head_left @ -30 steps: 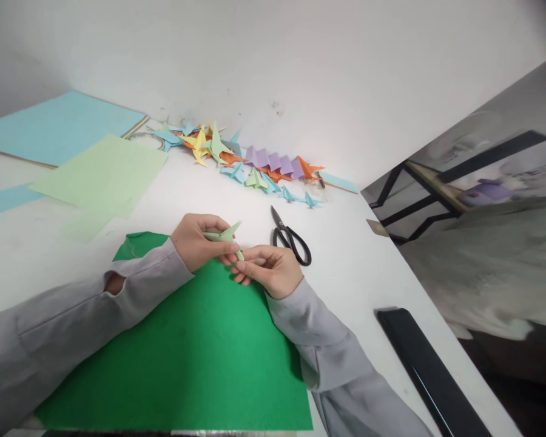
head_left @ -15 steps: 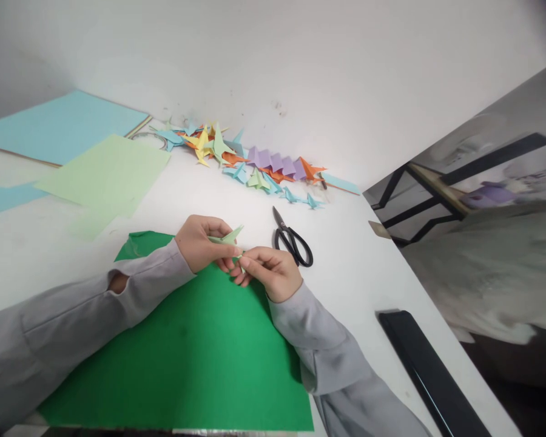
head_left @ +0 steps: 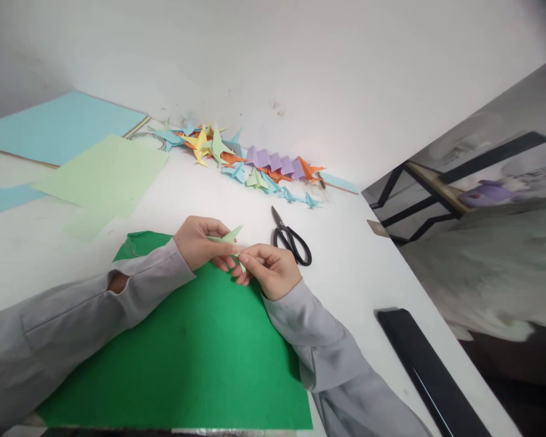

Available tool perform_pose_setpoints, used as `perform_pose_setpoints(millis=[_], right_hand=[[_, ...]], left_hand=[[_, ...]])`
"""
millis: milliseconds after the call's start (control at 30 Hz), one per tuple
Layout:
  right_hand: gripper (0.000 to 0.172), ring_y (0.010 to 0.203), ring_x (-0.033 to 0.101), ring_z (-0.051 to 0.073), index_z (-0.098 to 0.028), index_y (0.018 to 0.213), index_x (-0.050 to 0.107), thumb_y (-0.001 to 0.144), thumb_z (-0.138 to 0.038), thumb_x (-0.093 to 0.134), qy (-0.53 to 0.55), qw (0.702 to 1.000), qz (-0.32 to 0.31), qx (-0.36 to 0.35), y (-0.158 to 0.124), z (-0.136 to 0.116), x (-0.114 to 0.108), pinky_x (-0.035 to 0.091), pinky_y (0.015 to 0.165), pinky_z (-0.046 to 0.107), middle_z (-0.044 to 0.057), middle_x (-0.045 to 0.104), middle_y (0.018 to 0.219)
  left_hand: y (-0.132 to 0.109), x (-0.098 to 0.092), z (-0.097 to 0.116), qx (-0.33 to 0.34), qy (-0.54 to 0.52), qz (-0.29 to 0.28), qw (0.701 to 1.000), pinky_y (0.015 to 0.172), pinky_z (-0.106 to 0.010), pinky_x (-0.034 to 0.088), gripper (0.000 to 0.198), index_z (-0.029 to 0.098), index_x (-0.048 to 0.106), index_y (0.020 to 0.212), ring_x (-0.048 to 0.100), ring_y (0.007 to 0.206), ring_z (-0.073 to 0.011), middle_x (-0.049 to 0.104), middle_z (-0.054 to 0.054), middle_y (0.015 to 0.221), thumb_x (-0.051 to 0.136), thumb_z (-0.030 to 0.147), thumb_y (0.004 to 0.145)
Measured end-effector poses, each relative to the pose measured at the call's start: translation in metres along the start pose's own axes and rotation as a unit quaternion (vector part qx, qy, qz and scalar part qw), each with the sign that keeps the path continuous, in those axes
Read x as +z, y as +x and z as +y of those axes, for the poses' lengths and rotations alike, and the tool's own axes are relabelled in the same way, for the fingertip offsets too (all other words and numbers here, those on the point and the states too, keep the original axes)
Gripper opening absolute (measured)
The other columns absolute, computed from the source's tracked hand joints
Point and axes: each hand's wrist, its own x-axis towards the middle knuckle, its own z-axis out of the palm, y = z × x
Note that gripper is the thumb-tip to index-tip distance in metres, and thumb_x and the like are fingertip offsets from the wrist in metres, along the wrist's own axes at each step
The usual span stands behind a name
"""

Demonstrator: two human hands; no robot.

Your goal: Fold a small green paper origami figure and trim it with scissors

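A small folded piece of light green paper [head_left: 232,235] is pinched between the thumb and fingers of my left hand [head_left: 204,243]. One pointed tip of it sticks up to the right. My right hand [head_left: 270,267] is closed on the paper's lower end, its thumb and fingertips meeting those of the left hand. Much of the paper is hidden by my fingers. Both hands are above the far part of a green mat [head_left: 186,358]. Just beyond my right hand lie black-handled scissors [head_left: 291,243], blades pointing away.
Folded paper figures [head_left: 218,145] in several colours lie along the wall, beside a purple pleated strip [head_left: 273,161]. Light green sheets [head_left: 109,173] and a blue sheet [head_left: 64,127] lie at the left. A long black case [head_left: 428,370] rests near the right table edge.
My right fingers have shifted slightly up and left on the paper's lower end. My left hand keeps its pinch, and the view has moved a little.
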Motion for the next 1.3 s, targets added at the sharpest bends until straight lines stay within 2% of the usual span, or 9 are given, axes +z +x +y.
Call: perform_pose_setpoints(millis=[167,267,533,667,767,867,967,1100,1300], right_hand=[[0.025,0.039,0.055,0.009,-0.013,0.065,0.062,0.069,-0.037,0.065,-0.036,0.998,0.044,-0.024,0.001,0.000,-0.003,0.044,0.038,0.020,0.002,0.063,0.051],[0.025,0.041,0.054,0.009,-0.014,0.064,0.061,0.071,-0.037,0.063,-0.052,0.997,0.042,-0.035,0.001,0.000,-0.004,0.044,0.040,0.021,0.002,0.063,0.053],[0.022,0.049,0.050,0.010,-0.018,0.077,0.062,0.064,-0.035,0.069,-0.051,0.991,0.083,-0.091,0.003,-0.001,-0.004,0.040,0.042,0.022,-0.001,0.060,0.059],[0.016,0.044,0.046,0.009,-0.018,0.063,0.061,0.064,-0.032,0.069,-0.052,0.991,0.091,-0.086,0.003,0.000,-0.005,0.036,0.039,0.023,-0.001,0.058,0.055],[0.018,0.042,0.044,0.008,-0.018,0.058,0.058,0.064,-0.030,0.069,-0.054,0.989,0.093,-0.097,0.004,-0.002,-0.006,0.034,0.038,0.023,-0.002,0.056,0.053],[0.018,0.042,0.045,0.008,-0.018,0.058,0.056,0.064,-0.030,0.069,-0.049,0.988,0.099,-0.105,0.004,-0.004,-0.008,0.036,0.040,0.023,-0.003,0.053,0.053],[0.018,0.043,0.046,0.009,-0.018,0.058,0.056,0.064,-0.030,0.068,-0.037,0.988,0.099,-0.114,0.004,-0.005,-0.009,0.038,0.040,0.024,-0.003,0.053,0.054],[0.016,0.043,0.046,0.009,-0.019,0.058,0.057,0.065,-0.028,0.068,-0.026,0.988,0.092,-0.120,0.003,-0.006,-0.009,0.039,0.040,0.024,-0.003,0.053,0.054],[0.012,0.042,0.047,0.009,-0.019,0.058,0.058,0.066,-0.023,0.067,0.001,0.988,0.094,-0.121,0.004,-0.006,-0.011,0.038,0.040,0.024,-0.004,0.054,0.052]], left_hand=[[0.003,0.001,-0.003,-0.013,-0.040,0.039,0.998,0.039,-0.023,0.051,0.030,0.008,0.059,0.072,0.060,0.041,-0.0149,0.063,-0.002,0.046,0.077,0.019,0.051],[0.004,0.001,-0.003,-0.011,-0.044,0.044,0.998,0.039,-0.024,0.051,0.031,0.009,0.057,0.073,0.060,0.041,-0.0149,0.063,-0.002,0.047,0.077,0.018,0.051],[0.000,0.002,-0.002,-0.001,-0.014,-0.069,0.998,0.038,-0.025,0.051,0.033,0.010,0.055,0.081,0.061,0.040,-0.0170,0.061,0.001,0.047,0.074,0.017,0.055],[-0.002,0.005,-0.002,-0.010,-0.008,-0.092,0.996,0.038,-0.027,0.052,0.038,0.011,0.053,0.087,0.061,0.040,-0.0184,0.061,0.002,0.050,0.072,0.015,0.055],[-0.001,0.005,-0.003,-0.020,-0.016,-0.085,0.996,0.038,-0.027,0.052,0.038,0.011,0.053,0.087,0.061,0.041,-0.0187,0.061,0.002,0.050,0.073,0.015,0.055],[0.001,0.003,-0.004,-0.017,-0.023,-0.053,0.998,0.039,-0.026,0.052,0.038,0.010,0.055,0.083,0.062,0.042,-0.0179,0.061,0.000,0.046,0.075,0.015,0.052],[0.002,0.001,-0.004,-0.009,-0.032,-0.022,0.999,0.041,-0.024,0.052,0.034,0.010,0.057,0.072,0.061,0.042,-0.0158,0.062,-0.001,0.044,0.078,0.019,0.048],[0.003,-0.001,-0.005,-0.013,-0.046,-0.018,0.999,0.040,-0.023,0.051,0.031,0.010,0.057,0.061,0.059,0.040,-0.0146,0.062,-0.003,0.043,0.080,0.024,0.045],[0.005,-0.002,-0.004,-0.032,-0.066,-0.028,0.997,0.043,-0.023,0.052,0.020,0.010,0.060,0.068,0.063,0.045,-0.0164,0.063,-0.003,0.046,0.074,0.019,0.057]])
